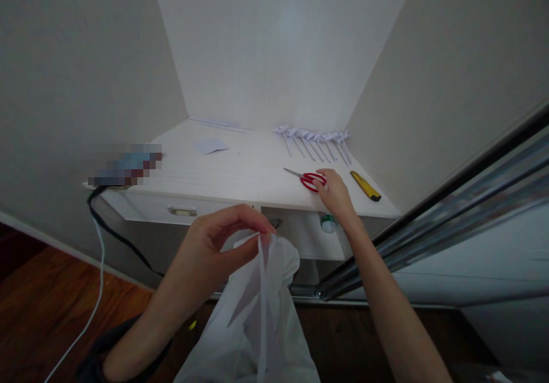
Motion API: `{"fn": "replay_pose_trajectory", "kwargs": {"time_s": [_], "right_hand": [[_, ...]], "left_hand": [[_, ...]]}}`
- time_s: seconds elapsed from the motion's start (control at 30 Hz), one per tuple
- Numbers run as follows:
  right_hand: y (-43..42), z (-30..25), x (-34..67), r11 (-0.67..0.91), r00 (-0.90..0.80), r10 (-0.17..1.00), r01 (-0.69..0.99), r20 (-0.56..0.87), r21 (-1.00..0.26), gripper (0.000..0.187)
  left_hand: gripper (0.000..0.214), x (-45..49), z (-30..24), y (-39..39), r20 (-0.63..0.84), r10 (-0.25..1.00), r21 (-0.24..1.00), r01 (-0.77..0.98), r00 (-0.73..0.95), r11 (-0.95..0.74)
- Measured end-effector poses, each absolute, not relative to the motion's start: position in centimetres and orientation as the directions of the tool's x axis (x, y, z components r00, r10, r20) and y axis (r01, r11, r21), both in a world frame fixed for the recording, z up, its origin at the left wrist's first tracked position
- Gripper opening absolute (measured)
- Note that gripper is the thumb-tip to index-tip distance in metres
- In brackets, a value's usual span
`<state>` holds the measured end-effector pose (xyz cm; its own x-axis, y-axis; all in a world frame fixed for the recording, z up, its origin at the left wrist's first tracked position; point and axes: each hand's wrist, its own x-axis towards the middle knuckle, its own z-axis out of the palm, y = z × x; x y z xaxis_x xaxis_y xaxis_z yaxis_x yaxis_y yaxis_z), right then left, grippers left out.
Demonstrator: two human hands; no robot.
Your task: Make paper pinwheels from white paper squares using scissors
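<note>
My left hand (227, 240) pinches the top end of a thin white paper stick (263, 308) between thumb and fingertips. The stick hangs down in front of white cloth over my lap. Pale angular shapes beside it may be folded paper; I cannot tell them from the cloth. On the white shelf, my right hand (334, 191) has its thumb and fingers closed on the red handles of a pair of scissors (306, 180). The blades point left, lying close to the shelf top. A yellow utility knife (364, 186) lies just right of that hand.
Several folded paper pinwheels (315, 140) line the back right of the shelf (206, 177). Thin paper sticks (221, 124) and a paper square (211, 146) lie back left. A blurred-out object (126, 168) sits at the left edge. Metal door tracks (429, 217) run along the right.
</note>
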<state>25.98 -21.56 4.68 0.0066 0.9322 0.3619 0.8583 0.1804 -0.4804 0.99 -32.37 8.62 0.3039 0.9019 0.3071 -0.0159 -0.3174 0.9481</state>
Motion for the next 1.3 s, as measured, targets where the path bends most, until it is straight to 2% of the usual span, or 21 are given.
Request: {"fn": "replay_pose_trajectory", "kwargs": {"time_s": [0.17, 0.3, 0.4, 0.5, 0.6, 0.77, 0.9, 1.03, 1.17, 1.3], "right_hand": [[-16.2, 1.9, 27.9, 0.114, -0.011, 0.958, 0.931, 0.287, -0.346, 0.028], [-15.5, 1.6, 27.2, 0.131, -0.048, 0.968, 0.933, 0.245, -0.335, 0.026], [-16.1, 1.9, 26.6, 0.133, -0.034, 0.969, 0.908, 0.246, -0.397, 0.022], [-17.8, 2.7, 25.7, 0.168, -0.023, 0.960, 0.844, 0.279, -0.510, 0.021], [-21.2, 4.0, 24.6, 0.253, -0.059, 0.948, 0.736, 0.313, -0.628, 0.027], [-28.6, 7.6, 22.7, 0.399, -0.139, 0.908, 0.574, 0.396, -0.715, 0.033], [-32.6, 9.8, 21.7, 0.566, -0.321, 0.820, 0.571, 0.473, -0.594, 0.036], [-33.6, 10.1, 21.2, 0.618, -0.393, 0.772, 0.648, 0.501, -0.445, 0.032], [-33.6, 9.6, 20.9, 0.623, -0.409, 0.762, 0.674, 0.502, -0.396, 0.035], [-33.8, 9.4, 20.7, 0.629, -0.421, 0.756, 0.680, 0.501, -0.377, 0.038]], "left_hand": [[0.013, 0.7, 9.3, -32.7, 0.377, 0.893, 0.926, -0.118, 0.246, -0.358], [0.020, 0.7, 9.6, -32.6, 0.436, 0.869, 0.900, -0.149, 0.236, -0.411], [0.022, 0.5, 9.6, -32.6, 0.461, 0.858, 0.886, -0.173, 0.227, -0.431], [0.021, 0.2, 9.6, -32.7, 0.455, 0.864, 0.888, -0.176, 0.214, -0.424], [0.018, -0.1, 9.7, -32.6, 0.451, 0.867, 0.891, -0.165, 0.211, -0.423], [0.020, 0.1, 10.0, -32.3, 0.442, 0.876, 0.896, -0.155, 0.194, -0.417], [0.022, 0.5, 10.3, -32.5, 0.390, 0.897, 0.920, -0.126, 0.208, -0.371], [0.017, 0.7, 10.4, -32.8, 0.399, 0.889, 0.917, -0.115, 0.227, -0.382], [0.017, 0.8, 10.4, -33.0, 0.380, 0.894, 0.925, -0.111, 0.237, -0.364], [0.027, 0.8, 10.4, -33.3, 0.335, 0.911, 0.942, -0.100, 0.242, -0.320]]}}
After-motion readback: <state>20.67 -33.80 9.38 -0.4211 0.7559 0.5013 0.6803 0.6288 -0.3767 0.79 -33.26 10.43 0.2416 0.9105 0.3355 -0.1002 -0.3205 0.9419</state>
